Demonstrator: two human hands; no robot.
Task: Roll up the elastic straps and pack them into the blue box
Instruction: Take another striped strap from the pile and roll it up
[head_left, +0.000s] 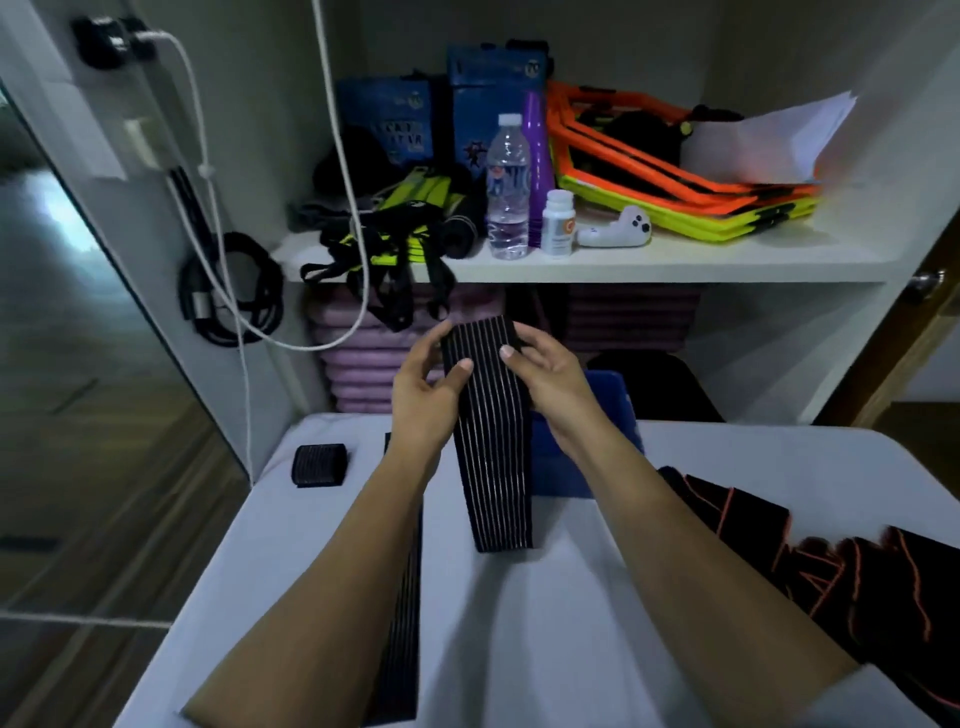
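A black elastic strap with thin white stripes (496, 457) hangs from both my hands above the white table (545, 623), its lower end touching the tabletop. My left hand (423, 384) pinches the strap's upper left edge, thumb on the front. My right hand (550, 379) grips the upper right edge, fingers curled behind it. The blue box (610, 410) stands behind my right wrist, mostly hidden. A rolled-up striped strap (319, 464) lies at the table's back left. Another flat striped strap (402, 639) runs under my left forearm.
Black straps with orange lines (831, 561) lie piled on the table's right. The shelf (571, 262) behind holds a water bottle (508, 189), a pill bottle, blue packages, and orange and yellow frames. White cables hang at left. Purple mats are stacked below the shelf.
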